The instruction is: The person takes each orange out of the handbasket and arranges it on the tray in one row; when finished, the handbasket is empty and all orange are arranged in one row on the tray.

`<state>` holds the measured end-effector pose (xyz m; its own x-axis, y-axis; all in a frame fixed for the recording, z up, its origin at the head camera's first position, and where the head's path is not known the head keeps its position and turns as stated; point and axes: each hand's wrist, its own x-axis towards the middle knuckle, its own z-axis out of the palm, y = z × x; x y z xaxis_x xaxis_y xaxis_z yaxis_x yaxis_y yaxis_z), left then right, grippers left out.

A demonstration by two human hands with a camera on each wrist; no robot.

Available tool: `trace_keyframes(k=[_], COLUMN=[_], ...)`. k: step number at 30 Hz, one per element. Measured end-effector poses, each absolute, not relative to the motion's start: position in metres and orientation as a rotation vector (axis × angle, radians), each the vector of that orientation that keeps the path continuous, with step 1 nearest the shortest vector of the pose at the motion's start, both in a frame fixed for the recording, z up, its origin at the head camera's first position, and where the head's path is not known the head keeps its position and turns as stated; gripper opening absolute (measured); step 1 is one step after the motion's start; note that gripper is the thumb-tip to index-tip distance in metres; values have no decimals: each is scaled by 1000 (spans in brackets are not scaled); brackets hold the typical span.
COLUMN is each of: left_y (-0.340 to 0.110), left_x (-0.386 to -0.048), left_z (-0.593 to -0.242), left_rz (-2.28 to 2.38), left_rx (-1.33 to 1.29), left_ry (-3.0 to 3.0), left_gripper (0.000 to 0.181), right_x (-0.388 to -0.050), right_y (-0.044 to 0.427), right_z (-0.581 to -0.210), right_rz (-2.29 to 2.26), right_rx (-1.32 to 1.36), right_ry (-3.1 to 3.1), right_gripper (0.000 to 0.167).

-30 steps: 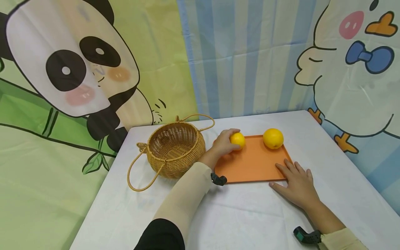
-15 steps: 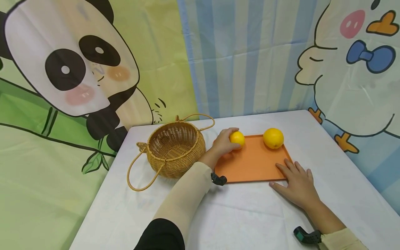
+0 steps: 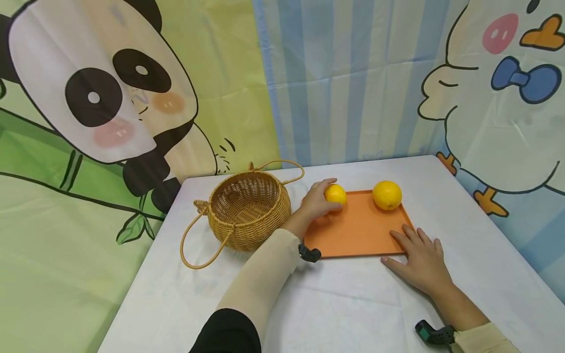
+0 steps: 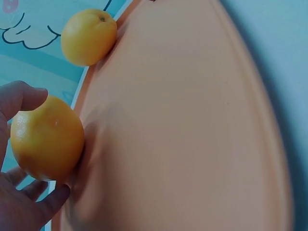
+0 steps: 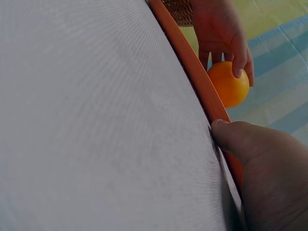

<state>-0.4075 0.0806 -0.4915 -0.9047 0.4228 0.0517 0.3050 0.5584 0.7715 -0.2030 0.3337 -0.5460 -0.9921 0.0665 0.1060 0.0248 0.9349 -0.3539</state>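
Note:
On the far left part of an orange tray (image 3: 357, 230), my left hand (image 3: 315, 202) has its thumb and fingers curled round an orange (image 3: 335, 194). The left wrist view shows the thumb on one side of this orange (image 4: 48, 139) and fingertips on the other. A second orange (image 3: 387, 195) sits untouched at the tray's far right corner. My right hand (image 3: 419, 262) lies spread at the near right corner, fingers over the tray's edge and holding no fruit. In the right wrist view its thumb (image 5: 236, 137) touches the tray's rim (image 5: 192, 67).
A round wicker basket (image 3: 247, 235) with two loop handles stands left of the tray, close to my left forearm. Nothing shows inside it. The white table (image 3: 348, 304) ends at a cartoon-printed curtain (image 3: 335, 98) behind.

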Motion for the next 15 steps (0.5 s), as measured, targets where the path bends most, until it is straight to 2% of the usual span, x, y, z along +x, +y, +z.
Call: trace_keyframes(k=[15], left_y=[84], left_x=[-400], left_z=[-495], left_rz=[1297], left_rx=[559], left_ry=[2707], left_gripper=[91], right_x=[-202], right_y=[336], right_z=[-545], right_rz=[541], right_rx=[-45], right_ry=[-2958], right_gripper=[96])
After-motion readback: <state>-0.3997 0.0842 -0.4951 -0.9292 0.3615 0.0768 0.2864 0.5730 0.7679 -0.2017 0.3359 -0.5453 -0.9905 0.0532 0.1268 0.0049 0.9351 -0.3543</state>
